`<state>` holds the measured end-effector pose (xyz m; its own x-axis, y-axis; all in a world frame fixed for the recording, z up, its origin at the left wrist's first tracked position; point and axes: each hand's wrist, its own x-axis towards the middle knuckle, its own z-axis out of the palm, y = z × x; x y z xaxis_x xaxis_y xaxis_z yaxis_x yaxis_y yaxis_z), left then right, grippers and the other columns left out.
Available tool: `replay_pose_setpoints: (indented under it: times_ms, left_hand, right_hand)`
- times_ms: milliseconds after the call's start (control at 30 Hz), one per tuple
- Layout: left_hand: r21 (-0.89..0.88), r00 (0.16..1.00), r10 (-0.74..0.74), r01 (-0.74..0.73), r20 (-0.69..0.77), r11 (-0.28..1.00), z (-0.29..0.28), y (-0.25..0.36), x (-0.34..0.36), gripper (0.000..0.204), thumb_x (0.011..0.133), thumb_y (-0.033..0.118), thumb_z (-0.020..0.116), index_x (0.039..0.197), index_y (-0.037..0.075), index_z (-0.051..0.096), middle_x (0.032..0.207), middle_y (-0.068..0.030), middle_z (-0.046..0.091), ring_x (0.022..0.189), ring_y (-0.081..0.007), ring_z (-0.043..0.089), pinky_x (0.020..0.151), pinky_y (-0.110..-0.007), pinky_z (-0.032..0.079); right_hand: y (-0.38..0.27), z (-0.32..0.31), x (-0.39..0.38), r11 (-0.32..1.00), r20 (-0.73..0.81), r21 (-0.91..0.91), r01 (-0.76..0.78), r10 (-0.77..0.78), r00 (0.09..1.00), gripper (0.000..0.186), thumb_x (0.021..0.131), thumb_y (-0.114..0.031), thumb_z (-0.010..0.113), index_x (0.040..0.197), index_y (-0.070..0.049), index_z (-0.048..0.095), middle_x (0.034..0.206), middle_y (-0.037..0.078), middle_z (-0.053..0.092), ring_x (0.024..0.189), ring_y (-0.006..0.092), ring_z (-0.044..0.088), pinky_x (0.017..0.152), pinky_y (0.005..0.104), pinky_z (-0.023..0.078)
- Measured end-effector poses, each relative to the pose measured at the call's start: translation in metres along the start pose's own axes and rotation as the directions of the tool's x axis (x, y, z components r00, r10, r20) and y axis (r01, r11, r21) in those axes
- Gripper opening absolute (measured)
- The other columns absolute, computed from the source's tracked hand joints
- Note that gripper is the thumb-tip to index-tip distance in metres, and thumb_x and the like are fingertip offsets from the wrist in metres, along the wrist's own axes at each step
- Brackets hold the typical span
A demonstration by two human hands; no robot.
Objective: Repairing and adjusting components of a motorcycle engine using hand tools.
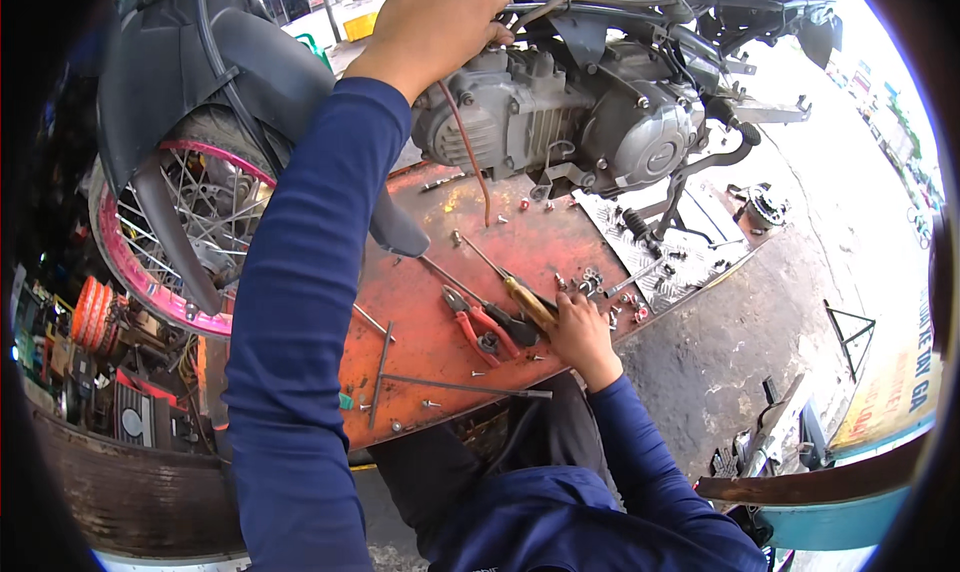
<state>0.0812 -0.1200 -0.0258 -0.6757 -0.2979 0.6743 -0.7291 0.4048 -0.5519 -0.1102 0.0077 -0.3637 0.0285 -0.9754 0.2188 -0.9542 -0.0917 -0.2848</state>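
Observation:
My left hand [440, 22] reaches up to the top of a grey motorcycle engine [520, 112]. Its fingers curl in beside the frame tubes, and what they grip is hidden. Below the engine, a reddish-brown cable [466, 142] hangs down. My right hand [582, 337] is low over the orange work stand [440, 302], its fingers closed at the end of a yellow-handled screwdriver [528, 302]. Left of that lie red-handled pliers [482, 327] and a dark-handled screwdriver [505, 320]. Small bolts [612, 317] are scattered just past my right fingertips.
A front wheel [130, 257] with a pink rim stands at left under dark plastic bodywork [265, 62]. A T-handle wrench [460, 384] lies along the near edge. Metal tread plate [675, 282] covers the stand's right end, with a round gear part [765, 207] beyond it.

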Motion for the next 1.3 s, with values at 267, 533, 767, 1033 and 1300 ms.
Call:
replay_pose_setpoints:
  times_ms: [267, 533, 767, 1033, 1300]
  left_hand:
    - [0.033, 0.998, 0.059, -0.060, 0.031, 0.998, -0.009, -0.002, 0.001, 0.032, 0.075, 0.032, 0.079, 0.096, 0.010, 0.070, 0.102, -0.0081, 0.061, 0.108, -0.0259, 0.055, 0.099, -0.042, 0.039]
    - [0.075, 0.998, -0.030, 0.025, 0.061, 0.997, -0.007, 0.004, -0.002, 0.038, 0.070, 0.035, 0.083, 0.095, 0.009, 0.070, 0.101, -0.0073, 0.062, 0.109, -0.0247, 0.056, 0.102, -0.041, 0.038]
    - [0.030, 1.000, -0.015, 0.016, -0.006, 0.999, -0.007, 0.008, 0.002, 0.039, 0.068, 0.034, 0.083, 0.094, 0.009, 0.070, 0.096, -0.0077, 0.063, 0.105, -0.0258, 0.057, 0.102, -0.042, 0.039]
    - [0.031, 1.000, -0.016, 0.016, 0.001, 0.999, -0.006, 0.006, -0.001, 0.039, 0.068, 0.034, 0.083, 0.094, 0.008, 0.069, 0.097, -0.0087, 0.063, 0.107, -0.0264, 0.058, 0.105, -0.043, 0.038]
    - [0.136, 0.996, 0.047, -0.036, -0.079, 0.990, 0.006, 0.001, -0.005, 0.056, 0.063, 0.038, 0.087, 0.106, 0.009, 0.068, 0.103, -0.0036, 0.063, 0.108, -0.0239, 0.057, 0.100, -0.040, 0.042]
  right_hand:
    - [0.027, 0.007, 0.014, 0.995, 0.035, 0.097, -0.036, 0.033, 0.999, 0.028, 0.073, -0.023, 0.072, 0.091, -0.002, 0.066, 0.092, 0.019, 0.067, 0.092, 0.0371, 0.065, 0.080, 0.0508, 0.051]
    - [0.040, -0.073, -0.047, 0.944, -0.085, 0.316, 0.096, -0.072, 0.994, 0.020, 0.081, -0.017, 0.065, 0.076, 0.000, 0.058, 0.079, 0.019, 0.063, 0.075, 0.0417, 0.061, 0.068, 0.0456, 0.049]
    - [0.027, -0.103, -0.083, 0.529, -0.238, 0.807, 0.263, -0.115, 0.964, 0.022, 0.087, -0.015, 0.065, 0.081, 0.005, 0.059, 0.120, 0.026, 0.060, 0.106, 0.0349, 0.061, 0.092, 0.0390, 0.046]
    - [-0.047, -0.135, -0.016, -0.535, -0.077, 0.815, -0.223, -0.481, 0.873, 0.018, 0.089, -0.013, 0.059, 0.080, 0.002, 0.052, 0.155, 0.033, 0.030, 0.145, 0.0472, 0.030, 0.116, 0.0566, 0.027]
    - [-0.078, -0.127, 0.044, -0.678, -0.127, 0.625, -0.388, -0.578, 0.806, 0.036, 0.090, -0.021, 0.055, 0.117, 0.002, 0.058, 0.146, 0.031, 0.043, 0.135, 0.0444, 0.046, 0.109, 0.0625, 0.036]
